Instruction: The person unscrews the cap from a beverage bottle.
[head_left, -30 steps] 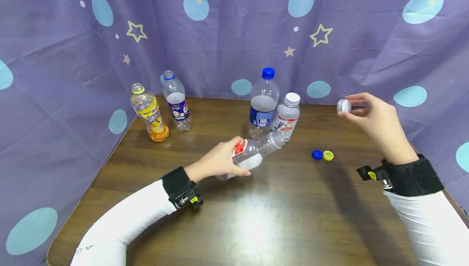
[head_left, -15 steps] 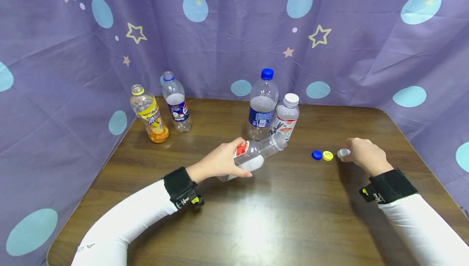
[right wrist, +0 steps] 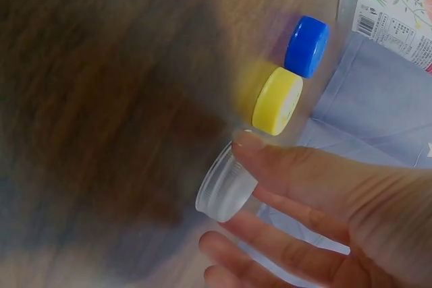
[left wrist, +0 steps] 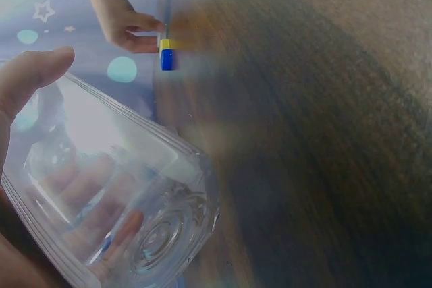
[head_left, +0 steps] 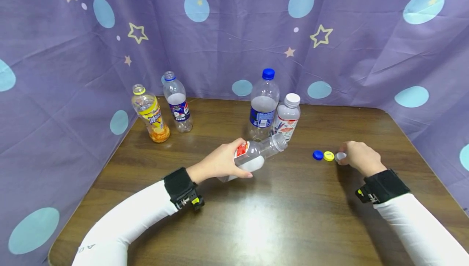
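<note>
My left hand [head_left: 226, 162] grips a clear plastic bottle [head_left: 270, 146] with a red-and-white label. The bottle is tilted, its uncapped mouth pointing right and up; in the left wrist view its ridged base [left wrist: 158, 237] faces the camera. At the right of the table, my right hand [head_left: 360, 157] pinches a clear whitish bottle cap [right wrist: 226, 183] between thumb and fingers, down at the tabletop. That cap is right beside a yellow cap [head_left: 328, 156], and a blue cap [head_left: 318, 155] lies to the left of the yellow one, making a short row.
Behind the held bottle stand a blue-capped bottle [head_left: 262, 111] and a white-capped bottle [head_left: 288, 116]. At the back left are two uncapped bottles, a yellow-labelled bottle [head_left: 152, 115] and a Pepsi bottle [head_left: 178, 105]. A purple curtain [head_left: 220, 54] hangs along the table's far edge.
My right hand has come down from the air with the clear cap to the table, then shifted slightly left toward the yellow cap. The left hand and its bottle have stayed put.
</note>
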`<state>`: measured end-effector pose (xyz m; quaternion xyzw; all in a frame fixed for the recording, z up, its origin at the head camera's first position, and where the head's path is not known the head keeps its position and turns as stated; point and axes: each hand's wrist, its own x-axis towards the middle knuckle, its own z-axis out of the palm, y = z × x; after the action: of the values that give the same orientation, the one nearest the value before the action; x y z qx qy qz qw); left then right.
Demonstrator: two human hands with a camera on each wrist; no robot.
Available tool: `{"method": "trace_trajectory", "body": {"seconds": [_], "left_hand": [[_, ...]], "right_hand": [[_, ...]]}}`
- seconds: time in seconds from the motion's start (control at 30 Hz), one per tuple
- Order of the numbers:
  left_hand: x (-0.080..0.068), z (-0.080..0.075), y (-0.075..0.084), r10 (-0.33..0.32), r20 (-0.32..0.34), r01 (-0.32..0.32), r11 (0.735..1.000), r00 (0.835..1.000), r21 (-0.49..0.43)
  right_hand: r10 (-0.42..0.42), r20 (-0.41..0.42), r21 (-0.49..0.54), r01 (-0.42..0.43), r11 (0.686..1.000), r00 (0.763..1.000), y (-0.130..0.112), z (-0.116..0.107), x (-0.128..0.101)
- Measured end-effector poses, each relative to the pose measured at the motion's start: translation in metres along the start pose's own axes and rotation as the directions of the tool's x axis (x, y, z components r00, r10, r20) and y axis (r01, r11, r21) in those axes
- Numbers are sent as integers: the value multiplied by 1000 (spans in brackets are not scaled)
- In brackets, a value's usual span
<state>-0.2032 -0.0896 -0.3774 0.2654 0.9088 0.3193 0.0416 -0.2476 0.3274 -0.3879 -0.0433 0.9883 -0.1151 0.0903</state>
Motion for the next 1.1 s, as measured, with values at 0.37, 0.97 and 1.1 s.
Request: {"method": "trace_trajectory", "body": {"seconds": [0.37, 0.97, 1.1], "left_hand": [[-1, -1, 1, -8, -4, 8, 1000, 1000, -19], [-10, -7, -9, -46, -15, 45, 998, 999, -38], [-9, -19, -16, -70, -36, 70, 998, 997, -8]], "right_hand": [[-76, -217, 29, 84, 996, 973, -29, -31, -8], [-475, 102, -38, 481, 876, 874, -127, -1, -44], [-425, 308, -68, 465, 883, 851, -123, 8, -41]]}}
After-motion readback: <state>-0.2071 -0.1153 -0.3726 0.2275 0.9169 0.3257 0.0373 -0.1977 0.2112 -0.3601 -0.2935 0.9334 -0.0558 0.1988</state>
